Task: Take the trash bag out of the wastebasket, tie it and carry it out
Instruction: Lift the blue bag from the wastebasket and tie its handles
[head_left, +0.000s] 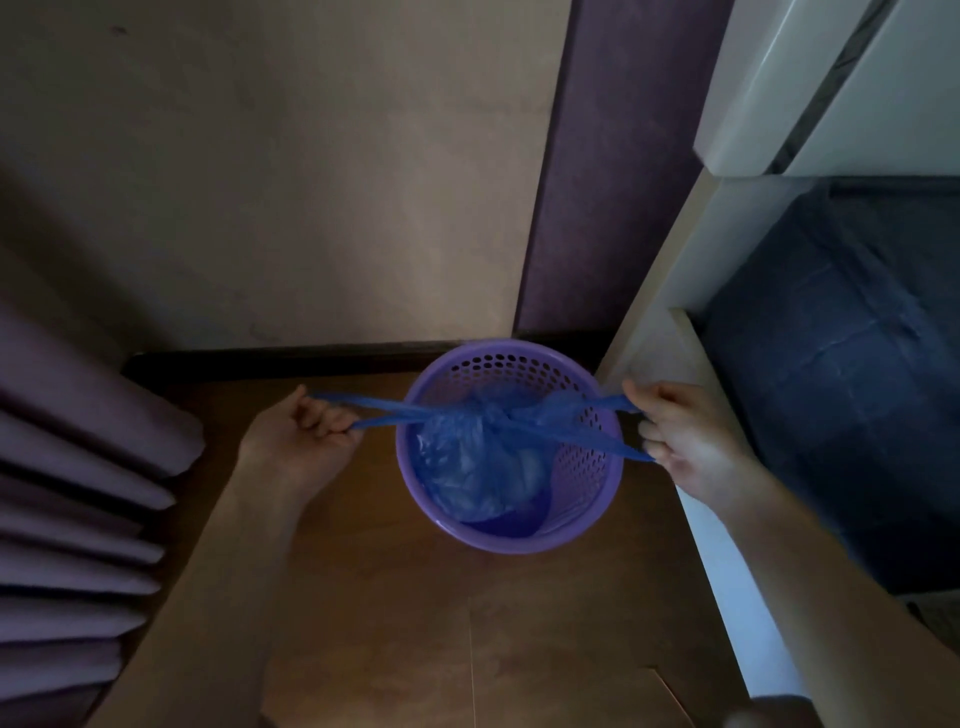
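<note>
Purple curtain (78, 499) running off left edge, dim light blurring folds. Left hand (298, 441) fisting around blue bag handles at centre-left. Trash bag (480, 457) sitting inside purple perforated wastebasket (587, 462), centre frame, translucent, knotted at top, contents unreadable. Right hand (691, 441) clenching opposite handles, forearm leaving lower right corner.
</note>
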